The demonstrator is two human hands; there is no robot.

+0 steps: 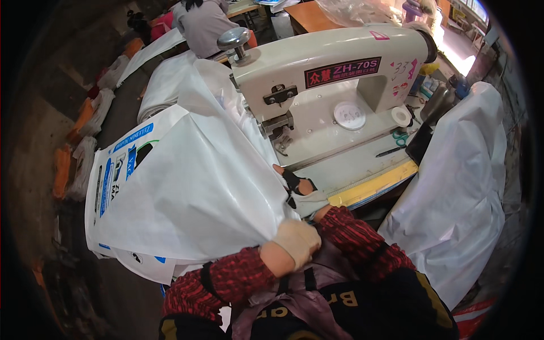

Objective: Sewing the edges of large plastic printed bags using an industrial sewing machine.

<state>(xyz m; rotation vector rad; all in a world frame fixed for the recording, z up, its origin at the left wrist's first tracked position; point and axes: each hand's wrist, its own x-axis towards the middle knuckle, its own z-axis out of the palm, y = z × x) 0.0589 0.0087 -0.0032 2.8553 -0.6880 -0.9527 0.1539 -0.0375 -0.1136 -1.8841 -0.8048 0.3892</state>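
Note:
A large white plastic sack (215, 181) with blue and black print spreads across the left of the sewing machine (334, 62), its edge running past the needle area. My left hand (294, 243), in a beige glove, is closed at the sack's near corner, slightly blurred. Just beyond it, my right hand (307, 192) wears a black and grey glove with bare fingertips. Its fingers pinch the sack's edge at the front of the machine bed (328, 161); some of them are hidden by the material. The needle (276, 131) is partly screened by metal parts.
A yellow strip (377, 184) lines the table's front edge. Teal scissors (400, 137), a black pen (391, 152), a white disc (349, 115) and a thread spool (402, 116) lie right of the needle. White sacking (453, 187) drapes at the right. A person (205, 25) sits beyond.

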